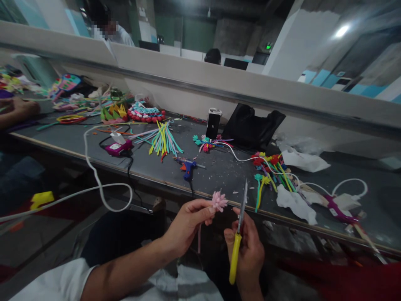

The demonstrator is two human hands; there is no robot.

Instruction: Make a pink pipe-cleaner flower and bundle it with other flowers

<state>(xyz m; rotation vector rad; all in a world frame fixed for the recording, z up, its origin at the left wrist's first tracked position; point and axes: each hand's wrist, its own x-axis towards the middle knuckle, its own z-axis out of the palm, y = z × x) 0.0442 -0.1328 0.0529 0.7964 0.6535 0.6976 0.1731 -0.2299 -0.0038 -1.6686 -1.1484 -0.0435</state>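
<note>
Left hand (188,223): thumb and fingers pinched tight on thin stem just under pink flower (219,201). Flower held up in front of table (219,173) edge, above lap.

Right hand (247,251): fist wrapped round yellow-handled scissors (239,225), blades upright and nearly together, just beside flower, apparently not touching.

Risks, as judged:
- Blade tip near left fingertips; 1 slip could nick them.
- Thin stem may twist in pinch.
- White cable (94,175) hangs off table near left arm; could snag.
</note>
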